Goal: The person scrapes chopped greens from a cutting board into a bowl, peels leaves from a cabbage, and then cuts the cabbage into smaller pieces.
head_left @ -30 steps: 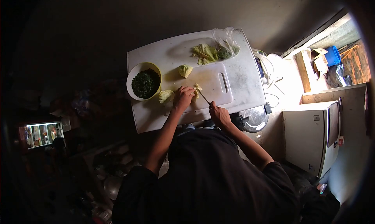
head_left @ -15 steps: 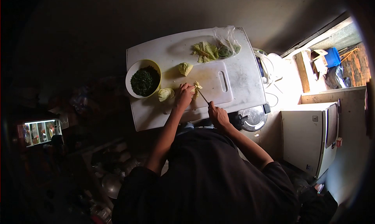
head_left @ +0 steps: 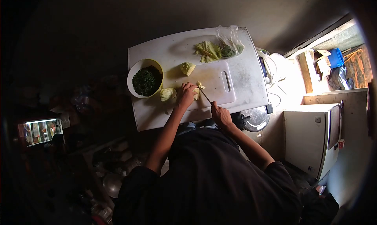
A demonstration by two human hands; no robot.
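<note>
My right hand (head_left: 221, 116) grips the handle of a knife (head_left: 205, 96), its blade pointing up and left to a cabbage piece (head_left: 196, 92) on the white cutting board (head_left: 214, 78). My left hand (head_left: 187, 94) is closed over that piece, fingertips close to the blade, and hides part of it. Cut cabbage bits (head_left: 201, 85) lie beside the blade tip. One cabbage wedge (head_left: 187, 68) rests at the board's upper left, and another wedge (head_left: 167, 94) sits left of my left hand. A bowl (head_left: 134, 71) of chopped dark greens (head_left: 147, 81) stands farther left.
Loose outer cabbage leaves (head_left: 208, 51) and a clear plastic bag (head_left: 231, 42) with something green lie at the far side of the white table (head_left: 184, 40). A dark round lid or pot (head_left: 255, 119) is right of the table, near a white fridge (head_left: 304, 140).
The view has shifted very slightly. My hands and the knife keep nearly the same position over the cabbage on the board.
</note>
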